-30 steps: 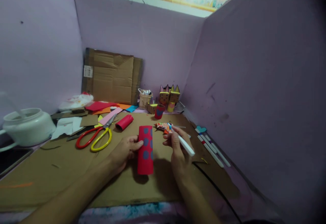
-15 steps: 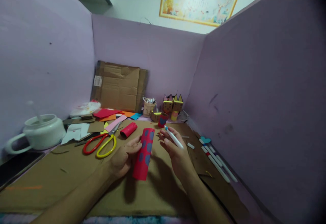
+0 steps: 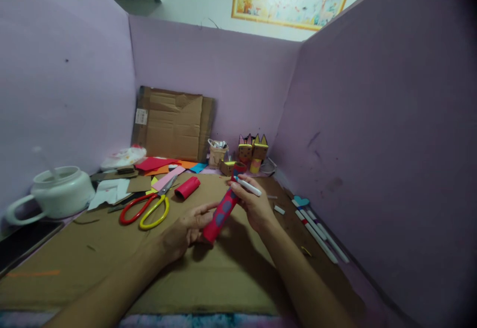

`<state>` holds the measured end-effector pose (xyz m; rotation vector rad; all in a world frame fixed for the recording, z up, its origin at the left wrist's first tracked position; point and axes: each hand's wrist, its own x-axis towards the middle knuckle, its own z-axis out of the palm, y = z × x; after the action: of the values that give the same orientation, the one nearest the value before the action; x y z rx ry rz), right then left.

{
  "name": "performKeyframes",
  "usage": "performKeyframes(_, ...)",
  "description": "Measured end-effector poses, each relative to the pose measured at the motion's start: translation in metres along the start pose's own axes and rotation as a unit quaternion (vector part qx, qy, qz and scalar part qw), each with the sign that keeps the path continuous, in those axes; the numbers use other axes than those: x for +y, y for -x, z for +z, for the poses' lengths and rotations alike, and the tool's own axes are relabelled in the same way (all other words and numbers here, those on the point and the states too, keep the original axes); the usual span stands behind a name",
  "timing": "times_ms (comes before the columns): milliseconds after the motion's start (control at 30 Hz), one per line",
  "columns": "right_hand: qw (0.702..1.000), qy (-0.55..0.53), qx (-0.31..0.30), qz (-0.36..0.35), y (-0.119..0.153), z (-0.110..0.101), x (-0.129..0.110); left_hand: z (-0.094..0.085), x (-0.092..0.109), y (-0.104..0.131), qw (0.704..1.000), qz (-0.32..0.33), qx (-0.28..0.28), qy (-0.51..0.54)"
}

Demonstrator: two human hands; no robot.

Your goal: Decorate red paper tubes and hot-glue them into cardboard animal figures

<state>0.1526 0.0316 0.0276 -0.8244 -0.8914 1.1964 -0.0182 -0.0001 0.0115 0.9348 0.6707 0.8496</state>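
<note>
A red paper tube [image 3: 220,214] with blue-grey spots slants up to the right above the cardboard sheet [image 3: 156,278]. Around its lower part are the fingers of my left hand [image 3: 182,233]. My right hand [image 3: 253,204] is closed on a white marker [image 3: 249,186] with a blue tip, and its fingertips meet the tube's upper end. Just behind that end stands a short spotted red tube [image 3: 238,168], partly hidden. A plain red tube [image 3: 187,188] lies to the left, beside scissors [image 3: 154,207] with one red and one yellow handle.
At the left stands a white pot [image 3: 61,194]. Coloured paper [image 3: 158,164] and a cup of tools [image 3: 218,153] are at the back, near cardboard figures [image 3: 253,149]. Several markers [image 3: 316,236] lie along the right wall.
The spotted tube has tilted to the right, its top end moving away from me. My right hand has come to that end, and the marker has swung flatter.
</note>
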Motion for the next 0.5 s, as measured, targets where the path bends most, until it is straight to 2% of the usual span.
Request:
performKeyframes(133,0.998,0.050,0.028,-0.035,-0.010,-0.004,0.001,-0.004,-0.007,-0.005,0.996,-0.001,0.024,-0.085)
performKeyframes(300,0.996,0.051,0.041,-0.054,-0.011,-0.003,0.010,-0.005,-0.007,-0.006,0.991,-0.018,0.088,-0.099)
performKeyframes(467,0.996,0.043,0.050,-0.053,-0.027,-0.012,-0.003,-0.003,0.003,-0.012,0.995,-0.013,0.053,-0.077)
performKeyframes(500,0.996,0.036,0.058,-0.059,-0.033,-0.016,-0.008,-0.002,0.007,-0.016,0.995,-0.015,0.063,-0.073)
